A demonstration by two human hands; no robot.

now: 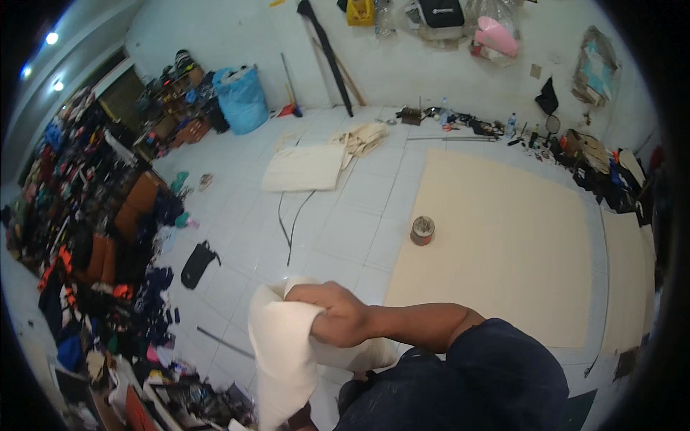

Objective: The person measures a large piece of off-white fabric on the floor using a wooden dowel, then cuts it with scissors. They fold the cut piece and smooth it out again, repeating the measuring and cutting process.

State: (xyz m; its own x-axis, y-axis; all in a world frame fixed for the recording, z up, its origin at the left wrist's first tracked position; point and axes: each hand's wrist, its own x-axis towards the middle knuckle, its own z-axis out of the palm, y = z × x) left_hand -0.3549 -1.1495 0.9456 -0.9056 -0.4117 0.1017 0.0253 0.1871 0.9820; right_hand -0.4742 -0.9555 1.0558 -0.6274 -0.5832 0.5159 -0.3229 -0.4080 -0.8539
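Observation:
A soft, cream-coloured sheet (pixel 280 359), folded over and hanging down, is held up in front of my body. My right hand (pixel 336 312) is closed around its upper fold, the arm reaching across from the right. Another part of the sheet extends behind my right forearm toward my dark-clothed body. At the lower edge a small dark patch of my left hand (pixel 302 418) shows beside the sheet's bottom; its fingers are hidden. I cannot tell whether the sheet is cloth or thin foam.
A large cream sheet (pixel 503 251) lies flat on the tiled floor, with a round can (pixel 422 230) on its left edge. Folded cream sheets (pixel 305 168) lie farther off. A black pouch (pixel 199 266) and heaped clutter (pixel 93 273) are on the left. A blue sack (pixel 240 100) stands by the wall.

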